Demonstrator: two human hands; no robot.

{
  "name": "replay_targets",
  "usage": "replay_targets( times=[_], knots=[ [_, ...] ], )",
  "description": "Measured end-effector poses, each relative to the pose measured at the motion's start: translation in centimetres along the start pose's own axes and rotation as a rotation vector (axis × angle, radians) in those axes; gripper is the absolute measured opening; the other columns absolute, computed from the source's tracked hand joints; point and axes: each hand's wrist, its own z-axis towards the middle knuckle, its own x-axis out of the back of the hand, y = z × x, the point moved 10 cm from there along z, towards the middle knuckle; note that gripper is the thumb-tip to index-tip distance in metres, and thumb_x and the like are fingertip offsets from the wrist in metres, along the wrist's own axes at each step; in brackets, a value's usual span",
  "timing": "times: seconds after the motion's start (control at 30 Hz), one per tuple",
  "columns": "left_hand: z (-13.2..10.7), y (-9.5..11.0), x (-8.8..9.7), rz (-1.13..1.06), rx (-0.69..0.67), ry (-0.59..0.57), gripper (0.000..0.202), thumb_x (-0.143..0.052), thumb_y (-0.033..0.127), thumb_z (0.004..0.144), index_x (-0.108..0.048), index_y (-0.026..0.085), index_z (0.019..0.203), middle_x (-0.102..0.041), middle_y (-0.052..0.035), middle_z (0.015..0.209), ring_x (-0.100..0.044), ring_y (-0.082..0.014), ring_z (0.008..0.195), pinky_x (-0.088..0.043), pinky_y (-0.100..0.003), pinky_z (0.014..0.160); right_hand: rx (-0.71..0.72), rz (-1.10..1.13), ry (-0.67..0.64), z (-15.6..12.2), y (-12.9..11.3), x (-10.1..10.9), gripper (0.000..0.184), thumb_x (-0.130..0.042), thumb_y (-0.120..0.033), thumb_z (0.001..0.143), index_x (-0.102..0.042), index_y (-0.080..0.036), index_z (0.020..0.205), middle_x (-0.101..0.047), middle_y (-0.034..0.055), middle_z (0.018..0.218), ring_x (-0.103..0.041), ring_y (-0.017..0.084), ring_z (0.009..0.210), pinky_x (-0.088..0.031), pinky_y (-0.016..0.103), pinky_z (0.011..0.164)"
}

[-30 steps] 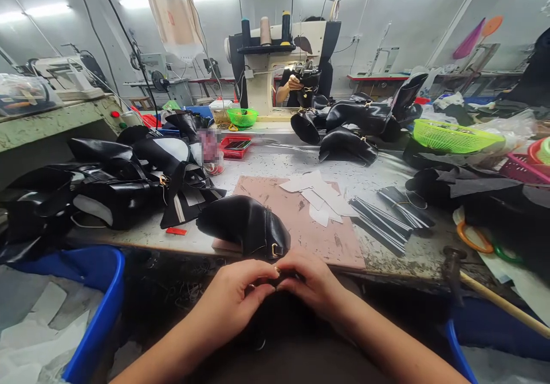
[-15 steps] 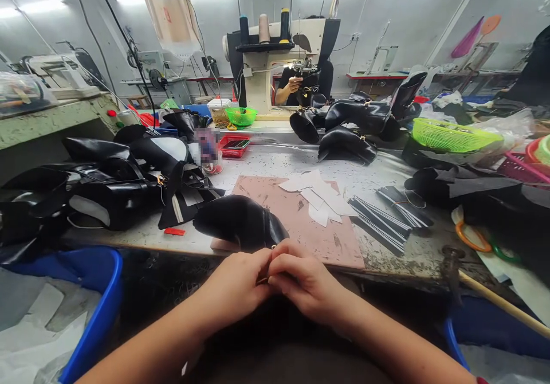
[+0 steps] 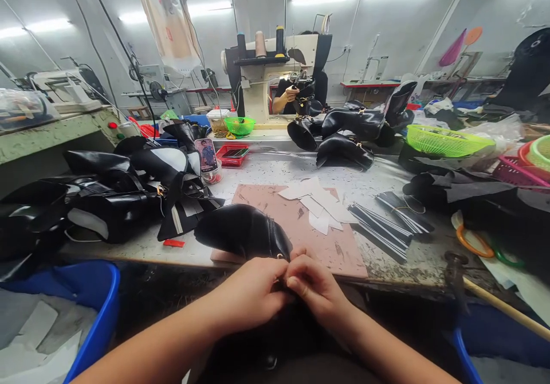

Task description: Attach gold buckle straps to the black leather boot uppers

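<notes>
A glossy black leather boot upper (image 3: 234, 229) lies across the front edge of the bench, its wide end over a pink board (image 3: 344, 252). My left hand (image 3: 258, 292) is closed on the near part, beside a small gold ring (image 3: 279, 255). Close against it, my right hand (image 3: 315, 286) is pinched with thumb and fingers at the same spot. The fingers hide whatever small part they grip there. White cut pieces (image 3: 320, 200) lie on the board, and black strips with white edges (image 3: 380, 229) rest to its right.
Black boot uppers (image 3: 116, 200) are heaped at left; more (image 3: 346, 152) lie at the back. A sewing machine (image 3: 258, 86) stands behind, with a person's hand (image 3: 292, 93) beyond. Blue bins (image 3: 112, 292) flank me below. A hammer (image 3: 455, 269) and orange-handled scissors (image 3: 472, 246) lie at right.
Both hands have shifted slightly right and down in the view with the boot upper's near end. My right fingers have curled differently at the gold ring. The camera has tilted up a little.
</notes>
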Motion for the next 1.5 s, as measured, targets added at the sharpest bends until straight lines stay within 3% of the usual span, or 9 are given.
replay_targets(
  times=[0.23, 0.4, 0.53, 0.63, 0.73, 0.83, 1.07, 1.3, 1.5],
  knots=[
    [0.2, -0.3, -0.2, 0.184, -0.003, -0.051, 0.01, -0.054, 0.027, 0.075, -0.06, 0.02, 0.082, -0.064, -0.0018, 0.078, -0.058, -0.0187, 0.071, -0.039, -0.025, 0.061, -0.1, -0.012, 0.184, -1.6, 1.7, 2.4, 0.029, -0.047, -0.043, 0.088, -0.05, -0.02, 0.071, -0.043, 0.0016, 0.079, -0.046, 0.014, 0.071, -0.042, 0.027, 0.066],
    [-0.5, -2.3, -1.3, -0.082, 0.133, -0.085, 0.022, -0.043, 0.032, 0.082, -0.061, 0.019, 0.088, -0.06, 0.0, 0.075, -0.055, -0.0127, 0.055, -0.04, -0.021, 0.051, -0.287, 0.004, 0.113, -1.9, 3.3, 1.7, 0.027, -0.046, -0.041, 0.088, -0.05, -0.019, 0.073, -0.052, -0.0001, 0.066, -0.05, 0.012, 0.058, -0.044, 0.024, 0.056],
    [-0.2, -2.2, -1.5, -0.114, 0.073, -0.029, 0.017, -0.049, 0.02, 0.074, -0.065, 0.018, 0.081, -0.057, 0.002, 0.068, -0.051, -0.0119, 0.061, -0.038, -0.019, 0.054, -0.034, -0.258, 0.05, -0.8, 0.1, 0.7, 0.017, -0.049, -0.029, 0.087, -0.057, -0.019, 0.075, -0.061, 0.0021, 0.066, -0.057, 0.014, 0.06, -0.045, 0.025, 0.056],
    [-0.1, -2.4, -1.9, -0.191, 0.088, -0.019, 0.02, -0.049, 0.028, 0.078, -0.061, 0.015, 0.069, -0.047, 0.0034, 0.058, -0.041, -0.0091, 0.054, -0.033, -0.018, 0.048, 0.148, -0.353, 0.095, -0.7, -1.8, 0.6, 0.014, -0.049, -0.026, 0.087, -0.059, -0.02, 0.081, -0.063, 0.0027, 0.065, -0.058, 0.014, 0.057, -0.046, 0.025, 0.054],
    [-0.3, -3.1, -2.0, -0.353, 0.147, 0.012, 0.032, -0.048, 0.041, 0.08, -0.053, 0.014, 0.062, -0.036, 0.0044, 0.056, -0.036, -0.0083, 0.05, -0.032, -0.018, 0.043, 0.057, -0.295, 0.173, -1.0, -0.7, 1.8, 0.015, -0.054, -0.035, 0.085, -0.056, -0.02, 0.083, -0.058, -0.0017, 0.058, -0.053, 0.012, 0.048, -0.045, 0.022, 0.047],
    [-0.5, -3.6, -1.5, -0.472, 0.2, 0.091, 0.03, -0.052, 0.043, 0.076, -0.054, 0.014, 0.069, -0.04, 0.003, 0.062, -0.041, -0.0097, 0.054, -0.037, -0.019, 0.042, 0.01, -0.326, 0.082, -1.3, -0.2, 1.5, 0.023, -0.062, -0.042, 0.077, -0.053, -0.02, 0.074, -0.055, -0.0019, 0.059, -0.051, 0.012, 0.05, -0.044, 0.022, 0.046],
    [-0.6, -3.5, -1.2, -0.671, 0.227, 0.166, 0.032, -0.055, 0.044, 0.073, -0.048, 0.014, 0.062, -0.039, 0.0055, 0.054, -0.038, -0.0071, 0.051, -0.038, -0.018, 0.047, 0.134, -0.532, 0.088, -2.2, -2.1, 1.4, 0.011, -0.061, -0.023, 0.08, -0.054, -0.019, 0.072, -0.058, 0.0008, 0.063, -0.054, 0.014, 0.057, -0.043, 0.024, 0.052],
    [-0.4, -4.6, -1.5, -0.762, 0.287, 0.177, 0.036, -0.06, 0.047, 0.068, -0.049, 0.014, 0.06, -0.04, 0.0063, 0.052, -0.036, -0.0059, 0.049, -0.035, -0.017, 0.046, -0.166, -0.415, 0.056, -2.0, 0.6, 1.5, 0.021, -0.071, -0.015, 0.065, -0.051, -0.019, 0.066, -0.056, -0.003, 0.061, -0.049, 0.011, 0.054, -0.039, 0.021, 0.049],
    [-0.5, -4.4, -1.1, -0.726, 0.273, 0.218, 0.036, -0.059, 0.048, 0.07, -0.05, 0.014, 0.064, -0.042, 0.0056, 0.054, -0.04, -0.0067, 0.048, -0.035, -0.018, 0.045, -0.249, -0.382, 0.024, -2.1, 1.3, 1.0, 0.021, -0.068, -0.017, 0.069, -0.048, -0.019, 0.061, -0.053, -0.0036, 0.059, -0.048, 0.011, 0.054, -0.038, 0.022, 0.051]
  ],
)
